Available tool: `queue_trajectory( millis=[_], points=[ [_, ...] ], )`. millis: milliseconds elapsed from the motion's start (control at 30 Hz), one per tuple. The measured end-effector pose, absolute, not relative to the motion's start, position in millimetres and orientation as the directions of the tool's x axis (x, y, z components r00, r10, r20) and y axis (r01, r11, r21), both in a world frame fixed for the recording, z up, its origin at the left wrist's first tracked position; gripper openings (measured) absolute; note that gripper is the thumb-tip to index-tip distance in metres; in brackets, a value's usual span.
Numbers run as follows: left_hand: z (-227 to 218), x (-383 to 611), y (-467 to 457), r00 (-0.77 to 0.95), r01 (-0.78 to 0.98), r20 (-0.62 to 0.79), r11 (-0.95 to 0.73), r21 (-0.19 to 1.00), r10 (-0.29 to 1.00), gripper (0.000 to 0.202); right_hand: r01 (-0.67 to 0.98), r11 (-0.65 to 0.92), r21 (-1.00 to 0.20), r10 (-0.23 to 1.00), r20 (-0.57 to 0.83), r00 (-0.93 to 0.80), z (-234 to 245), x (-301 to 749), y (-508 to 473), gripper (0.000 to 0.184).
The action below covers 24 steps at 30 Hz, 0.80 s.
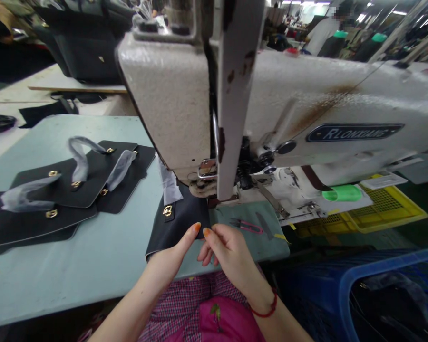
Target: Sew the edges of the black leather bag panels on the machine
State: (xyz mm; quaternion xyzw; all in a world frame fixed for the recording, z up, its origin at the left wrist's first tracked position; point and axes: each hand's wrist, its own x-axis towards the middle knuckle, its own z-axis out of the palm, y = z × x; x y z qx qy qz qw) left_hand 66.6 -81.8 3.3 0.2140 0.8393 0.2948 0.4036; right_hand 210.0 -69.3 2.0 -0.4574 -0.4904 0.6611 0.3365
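Observation:
A black leather bag panel (185, 216) with a gold buckle (168, 211) and a plastic-wrapped handle (170, 183) lies partly under the head of a white sewing machine (167, 104). My left hand (176, 249) is closed on the panel's near edge, its thumb on top and its other fingers hidden beneath. At the panel's near right corner, my right hand (226, 249) pinches the edge between thumb and forefinger, with the other fingers curled below. The two thumb tips are close together.
Several black panels (67, 185) with wrapped handles overlap on the pale green table (103, 256) at left. Pink-handled thread snips (248, 225) lie right of my hands. A blue crate (342, 285) stands at lower right, a yellow crate (388, 204) behind it. Farther back is a person (323, 33).

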Motion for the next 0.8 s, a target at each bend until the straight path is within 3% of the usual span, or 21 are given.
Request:
queue_trajectory(
  millis=[133,233,567,800],
  points=[
    [-10.7,56.7,-80.2,-0.407,-0.056,-0.558,0.59,0.805,0.723,0.041,-0.146,-0.363,-0.92,0.875,-0.283,-0.393,-5.1,207.5,-66.6,0.041],
    [-20.0,52.2,-82.1,-0.231,-0.21,-0.555,0.516,0.83,0.799,0.039,-0.145,-0.355,-0.923,0.873,-0.272,-0.405,-4.6,210.9,-66.5,0.041],
    [-28.1,46.4,-81.4,-0.198,-0.099,-0.62,0.614,0.783,0.759,0.052,-0.071,-0.275,-0.959,0.924,-0.243,-0.296,-3.7,207.8,-69.2,0.041],
    [-35.3,45.6,-72.7,-0.142,-0.173,-0.64,0.618,0.767,0.755,0.053,-0.065,-0.257,-0.964,0.933,-0.23,-0.279,-0.3,204.4,-57.7,0.036]
  ],
)
